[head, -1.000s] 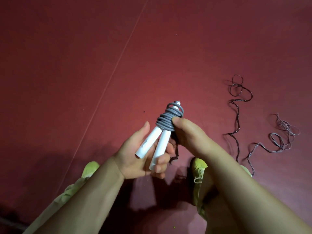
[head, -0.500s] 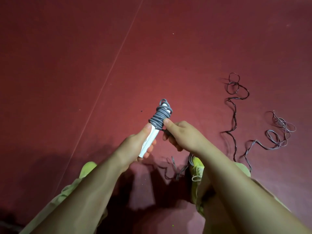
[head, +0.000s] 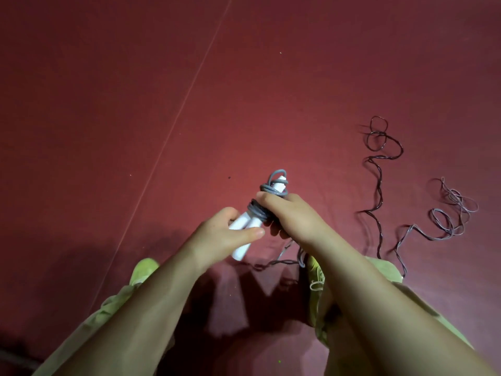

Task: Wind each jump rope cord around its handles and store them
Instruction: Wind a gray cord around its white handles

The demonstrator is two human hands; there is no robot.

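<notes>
Dark red mat floor (head: 108, 104) below; right hand (head: 292, 218) has moved up over grey cord coil (head: 257, 210), clenching it, left hand (head: 217, 237) grips paired white plastic handles (head: 244, 226), winding nearly finished, loose tail remains.

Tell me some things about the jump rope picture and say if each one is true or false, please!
1. The handles are white. True.
2. Grey cord is wound around the handles. True.
3. The left hand is empty. False: it holds the lower ends of the handles.
4. All the cord is wound up. False: loose cord still lies in loops on the red floor to the right.
5. The right hand grips the bundle at the wound cord. True.
6. The shoes are blue. False: they look yellow-green.
</notes>
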